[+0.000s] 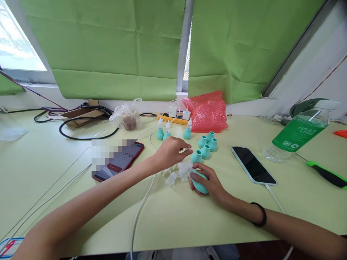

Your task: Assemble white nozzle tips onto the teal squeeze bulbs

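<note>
A bulb (200, 183) is being clasped, tilted, in the right hand (214, 182) beside some clear parts (173, 176), presumably for steadiness; a piece (189, 148) is being pinched narrowly by the left hand (172, 150), likely for its smallness.

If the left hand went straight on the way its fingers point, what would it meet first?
The left hand would probably meet the nearest open-topped teal bulb, just right of it in the picture; depth is unclear from one view, so it might pass above.
</note>
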The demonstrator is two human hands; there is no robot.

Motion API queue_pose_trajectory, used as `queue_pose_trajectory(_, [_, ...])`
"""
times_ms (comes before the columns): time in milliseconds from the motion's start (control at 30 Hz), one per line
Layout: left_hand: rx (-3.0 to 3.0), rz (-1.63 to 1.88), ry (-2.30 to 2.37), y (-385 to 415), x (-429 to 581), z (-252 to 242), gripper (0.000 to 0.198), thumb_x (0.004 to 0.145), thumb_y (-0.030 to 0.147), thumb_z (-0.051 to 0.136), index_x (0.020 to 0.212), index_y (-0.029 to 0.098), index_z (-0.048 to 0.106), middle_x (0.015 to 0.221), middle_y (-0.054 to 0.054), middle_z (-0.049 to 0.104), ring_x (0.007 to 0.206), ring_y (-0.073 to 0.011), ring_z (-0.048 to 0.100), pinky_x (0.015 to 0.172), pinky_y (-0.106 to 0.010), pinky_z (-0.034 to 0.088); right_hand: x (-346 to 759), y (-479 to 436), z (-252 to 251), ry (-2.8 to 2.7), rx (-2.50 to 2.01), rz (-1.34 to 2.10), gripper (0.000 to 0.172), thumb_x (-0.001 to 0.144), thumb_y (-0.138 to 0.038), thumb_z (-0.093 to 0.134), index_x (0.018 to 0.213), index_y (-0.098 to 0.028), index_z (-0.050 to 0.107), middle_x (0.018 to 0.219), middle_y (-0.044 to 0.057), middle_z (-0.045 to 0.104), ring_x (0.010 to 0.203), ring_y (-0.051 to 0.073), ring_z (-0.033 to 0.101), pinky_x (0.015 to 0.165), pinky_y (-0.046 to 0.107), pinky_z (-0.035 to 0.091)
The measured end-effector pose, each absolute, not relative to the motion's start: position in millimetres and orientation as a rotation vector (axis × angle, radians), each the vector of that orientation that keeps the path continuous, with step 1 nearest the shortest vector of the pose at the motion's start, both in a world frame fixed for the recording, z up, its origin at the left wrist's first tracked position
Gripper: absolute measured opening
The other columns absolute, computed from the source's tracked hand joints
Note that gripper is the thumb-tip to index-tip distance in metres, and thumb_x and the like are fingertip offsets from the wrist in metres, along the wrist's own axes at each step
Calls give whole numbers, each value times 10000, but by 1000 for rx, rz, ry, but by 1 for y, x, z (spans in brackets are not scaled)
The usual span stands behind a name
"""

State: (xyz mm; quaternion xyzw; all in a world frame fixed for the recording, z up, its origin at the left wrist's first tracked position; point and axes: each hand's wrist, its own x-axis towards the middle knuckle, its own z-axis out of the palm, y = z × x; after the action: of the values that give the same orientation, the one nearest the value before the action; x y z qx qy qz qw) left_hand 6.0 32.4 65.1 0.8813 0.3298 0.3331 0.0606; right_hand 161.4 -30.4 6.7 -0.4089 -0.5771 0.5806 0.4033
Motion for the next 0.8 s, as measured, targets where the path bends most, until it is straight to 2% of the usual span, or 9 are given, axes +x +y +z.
queue_pose_trajectory(67, [2632,918,1148,42,3,56,171,712,231,551,821,156,659,764,-55,671,678,-152,593,608,-237,432,162,-32,5,-1473,-979,1444,264,690,-358,577,749,-201,372,538,-52,522,364,54,387,366,184,298])
queue_pose_trajectory(167, [2612,594,1266,56,-4,44,232,679,197,568,896,164,641,857,-49,669,763,-173,598,667,-259,442,163,-32,4,-1534,-1006,1277,234,665,-318,600,723,-193,410,602,-42,506,434,69,430,406,200,354])
queue_pose_trajectory(233, [2649,397,1233,61,-7,39,245,678,185,554,907,164,640,886,-49,665,813,-192,588,704,-282,439,162,-31,5,-1606,-1079,1071,213,638,-298,624,740,-185,474,677,-19,523,559,102,496,506,224,416])
queue_pose_trajectory(300, [2705,345,1176,61,-9,41,261,702,196,526,937,163,633,918,-56,657,855,-207,572,730,-303,430,162,-30,6,-1661,-1152,898,221,622,-296,639,779,-184,531,764,6,558,701,140,533,626,252,442])
queue_pose_trajectory(367, [2727,418,1100,56,-10,51,273,728,195,490,964,160,622,937,-57,651,852,-189,571,742,-289,424,162,-30,6,-1689,-1194,819,238,625,-311,636,813,-187,562,815,19,586,759,160,545,683,268,448])
queue_pose_trajectory(433, [2697,472,990,47,-11,65,264,737,179,472,949,153,627,900,-52,659,776,-140,584,706,-237,428,162,-32,7,-1706,-1204,785,239,632,-311,628,827,-184,575,822,24,603,759,163,555,688,268,455])
queue_pose_trajectory(500, [2676,375,869,38,-14,80,238,728,201,492,907,157,644,820,-40,667,686,-112,579,633,-203,429,162,-34,7,-1727,-1199,756,228,639,-296,616,830,-177,579,819,27,611,756,163,561,689,265,459])
queue_pose_trajectory(633, [2668,116,706,27,-18,95,237,736,276,527,931,200,640,805,-24,664,684,-104,566,583,-184,406,161,-37,6,-1777,-1218,730,199,665,-284,581,832,-175,576,803,26,620,724,157,565,647,258,466])
queue_pose_trajectory(800, [2684,56,631,24,-15,93,194,768,193,507,902,177,647,779,-35,657,672,-101,552,579,-183,390,159,-37,3,-1788,-1259,629,185,669,-299,571,806,-174,566,781,25,627,700,158,566,618,258,461])
